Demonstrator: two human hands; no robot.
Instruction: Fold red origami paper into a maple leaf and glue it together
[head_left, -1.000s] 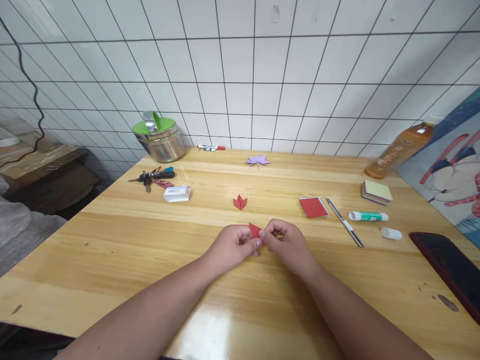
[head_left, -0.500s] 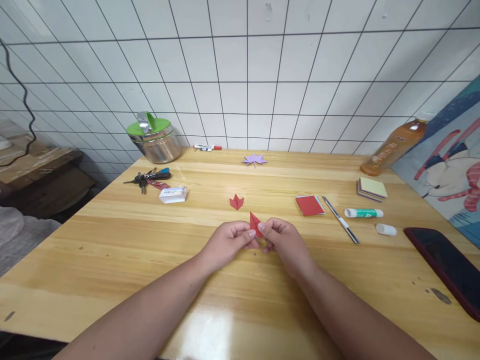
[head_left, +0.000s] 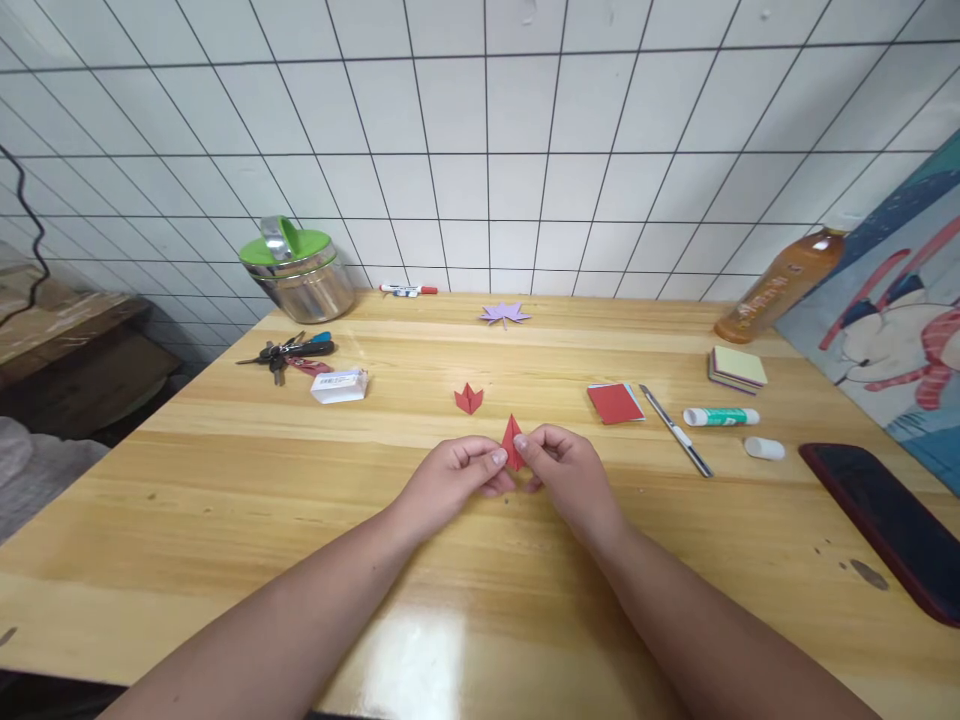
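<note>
A small folded piece of red paper (head_left: 512, 440), its point upward, is held between my two hands over the middle of the table. My left hand (head_left: 457, 474) pinches its left edge between thumb and fingers. On the opposite edge, the thumb and fingers of my right hand (head_left: 571, 478) are closed on the same paper. Just beyond lies a finished-looking red folded leaf piece (head_left: 469, 399) with three points. Farther back, near the wall, rests a purple paper maple leaf (head_left: 505, 315). To the right is a stack of square paper (head_left: 616, 404), red on top.
Right of the paper stack lie a utility knife (head_left: 676, 431), a glue stick (head_left: 721, 417), its white cap (head_left: 764, 448), a sticky-note pad (head_left: 737, 369), a phone (head_left: 881, 530) and a tea bottle (head_left: 780, 285). Leftward are keys (head_left: 289, 352), an eraser (head_left: 340, 386), a steel pot (head_left: 304, 285) and a marker (head_left: 409, 291).
The red paper has turned between my fingers, so its point now stands more centred and upright. The whole view has shifted slightly. Both hands keep their pinch.
</note>
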